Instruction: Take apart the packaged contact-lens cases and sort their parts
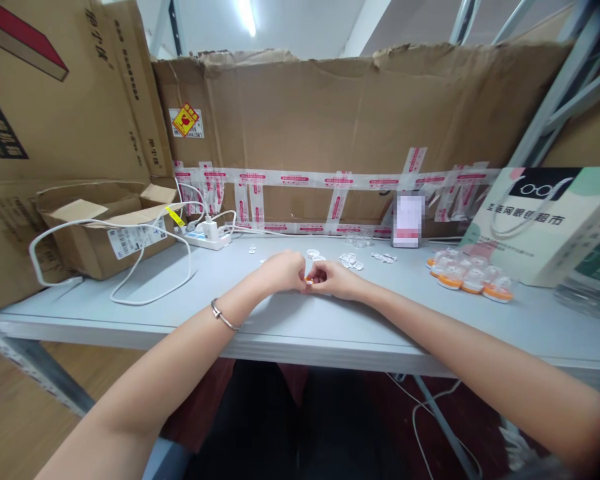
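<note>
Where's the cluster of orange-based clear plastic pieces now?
The cluster sits on the grey tabletop at the head view's right, beside the pale green printed bag.

The surface [300,327] is pale blue-grey; on it, the small held piece [309,282] shows orange and white, the loose parts [351,261] are white, and the grouped pieces [473,288] have orange bases under clear and white tops. Plain brown cardboard [300,113] is crossed by whitish tape [295,180] with repeating pinkish-red bars and bears a yellow-and-red diamond label [185,120]. The bag [515,237] is pale green with a black panel [573,179] outlining white spectacles, the cable [135,304] white, the bracelet [223,317] silver.
</note>
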The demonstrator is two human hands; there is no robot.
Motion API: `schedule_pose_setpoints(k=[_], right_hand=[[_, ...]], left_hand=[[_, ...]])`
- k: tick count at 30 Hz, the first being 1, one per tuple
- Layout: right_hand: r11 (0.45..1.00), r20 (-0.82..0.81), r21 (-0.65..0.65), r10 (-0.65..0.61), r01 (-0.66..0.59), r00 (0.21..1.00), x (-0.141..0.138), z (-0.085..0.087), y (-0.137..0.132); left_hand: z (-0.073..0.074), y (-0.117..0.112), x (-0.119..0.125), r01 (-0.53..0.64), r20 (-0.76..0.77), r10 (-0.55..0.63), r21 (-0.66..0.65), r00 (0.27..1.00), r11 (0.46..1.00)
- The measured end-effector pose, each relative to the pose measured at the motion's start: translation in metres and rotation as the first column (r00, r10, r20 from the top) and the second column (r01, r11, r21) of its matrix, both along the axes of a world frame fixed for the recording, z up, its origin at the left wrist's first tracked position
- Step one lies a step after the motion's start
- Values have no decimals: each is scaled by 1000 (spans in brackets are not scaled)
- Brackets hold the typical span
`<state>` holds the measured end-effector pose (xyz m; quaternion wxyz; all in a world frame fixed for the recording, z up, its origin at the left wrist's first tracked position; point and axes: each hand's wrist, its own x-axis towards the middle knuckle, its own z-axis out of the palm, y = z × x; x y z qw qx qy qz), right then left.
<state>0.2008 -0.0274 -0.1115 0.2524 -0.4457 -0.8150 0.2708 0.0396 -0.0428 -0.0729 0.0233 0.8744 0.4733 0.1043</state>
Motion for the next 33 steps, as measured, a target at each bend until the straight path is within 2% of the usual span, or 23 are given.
schedule_pose_setpoints(k=[4,7,12,15,17,21,25,33], right_hand=[[1000,-20,-3,-3,3,1000,0,1,-1],[1000,-4,4,-8,8,1000,1,2,-2],[1000,13,21,-16,16,1000,4,2,1],[1000,8,18,19,-19,1000,5,3,7],[999,3,21,42,-42,999,6,4,13],[999,11,11,43,-43,999,9,2,24],[997,17,57,55,-56,998,10,-2,27],[991,40,123,41,-46,998,7,-3,25]], left_hand=[[-3,-1,4,-31,1,31,56,1000,998],[3,6,-6,-32,44,28,86,999,996],[21,36,-63,-124,135,105,145,985,982],[20,54,-91,-169,109,158,106,981,980],[15,62,-98,-168,84,161,76,983,983],[5,71,-94,-131,43,128,67,991,989],[3,71,-87,-85,-5,86,67,996,994],[1,63,-72,-129,-87,137,92,987,987]])
